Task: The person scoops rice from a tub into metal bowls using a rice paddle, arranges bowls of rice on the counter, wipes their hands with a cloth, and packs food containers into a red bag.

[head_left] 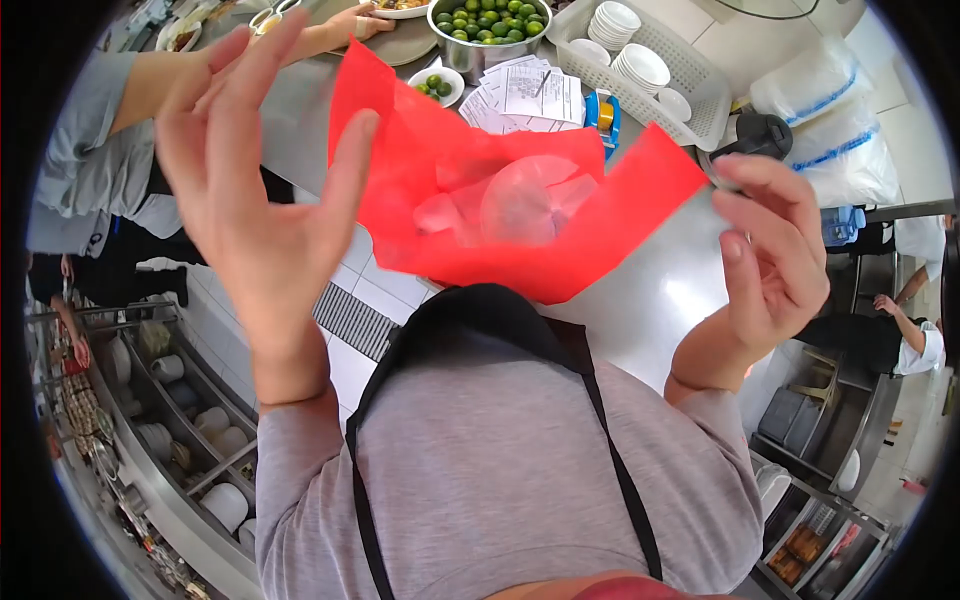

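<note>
A red bag (520, 270) stands spread at the counter edge in front of my apron, its mouth wide and its corners sticking up. Inside it are clear, rounded plastic-looking items (525, 205), whose exact kind I cannot make out. My left hand (260, 210) is raised at the bag's left side, fingers stretched and thumb apart, holding nothing. By the bag's right corner is my right hand (775, 240), its fingers loosely bent and the thumb apart from them. The fingertips are close to that corner; whether they touch it I cannot tell.
Behind the bag are a metal pot of green limes (490, 22), a small lime bowl (436, 87), printed slips (530, 95), a blue tape dispenser (602, 115) and a basket of white bowls (650, 75). Another person's arm (320, 35) reaches in at upper left. Clear plastic bags (840, 120) lie right.
</note>
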Demonstrator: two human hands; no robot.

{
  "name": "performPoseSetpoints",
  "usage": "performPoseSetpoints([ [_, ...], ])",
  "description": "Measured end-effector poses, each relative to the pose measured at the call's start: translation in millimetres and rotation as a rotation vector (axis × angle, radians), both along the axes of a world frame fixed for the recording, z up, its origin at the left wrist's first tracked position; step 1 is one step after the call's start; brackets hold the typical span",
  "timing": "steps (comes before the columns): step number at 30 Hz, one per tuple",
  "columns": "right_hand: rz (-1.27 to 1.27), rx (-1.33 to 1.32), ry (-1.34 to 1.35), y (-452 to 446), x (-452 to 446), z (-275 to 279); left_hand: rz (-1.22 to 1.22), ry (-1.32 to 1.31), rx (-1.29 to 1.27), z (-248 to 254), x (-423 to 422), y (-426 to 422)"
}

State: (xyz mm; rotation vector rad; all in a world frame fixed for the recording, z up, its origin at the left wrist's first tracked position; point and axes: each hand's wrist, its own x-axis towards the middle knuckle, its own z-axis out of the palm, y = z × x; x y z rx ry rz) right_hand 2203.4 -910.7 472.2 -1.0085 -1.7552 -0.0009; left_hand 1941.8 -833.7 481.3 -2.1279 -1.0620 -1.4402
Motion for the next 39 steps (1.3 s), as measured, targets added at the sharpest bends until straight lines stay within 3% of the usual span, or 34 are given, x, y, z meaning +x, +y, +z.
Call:
performPoseSetpoints([
  [1,0.126,-0.074,0.015,2,-7,7,0.006,-0.004,0.004,2,5,-6],
  [3,0.233,-0.142,-0.106,19,-27,11,-0.561,0.163,-0.263,8,15,-15],
  [4,0.331,-0.215,-0.227,31,-36,14,-0.628,0.232,-0.620,5,27,-12],
  [7,0.400,-0.396,-0.787,69,-53,-36,-0.539,0.493,-0.978,-70,40,43],
  [8,0.380,-0.463,-1.012,81,-57,-61,-0.493,0.651,-0.991,-93,39,55],
  [10,0.407,-0.330,-1.079,83,-66,-95,-0.520,0.920,-0.885,-131,36,71],
  [12,0.371,-0.522,-1.088,86,-69,-113,-0.531,0.825,-1.096,-151,39,70],
  [14,0.366,-0.488,-1.084,87,-75,-104,-0.482,0.856,-1.170,-152,42,70],
  [15,0.375,-0.410,-1.103,89,-78,-104,-0.514,0.735,-1.141,-154,40,74],
  [20,0.447,-0.270,-1.010,110,-85,-132,-0.518,0.822,-0.981,-196,31,118],
  [22,0.414,-0.274,-1.022,119,-88,-144,-0.554,0.690,-0.714,-212,25,130],
  [24,0.445,-0.766,-1.171,127,-96,-143,-0.541,0.733,-0.735,-212,25,128],
  [27,0.412,-0.976,-1.297,132,-107,-135,-0.531,0.736,-0.772,-213,21,125],
  [39,0.599,-0.876,-1.659,111,-102,-138,-0.645,0.611,-1.032,-210,8,110],
])
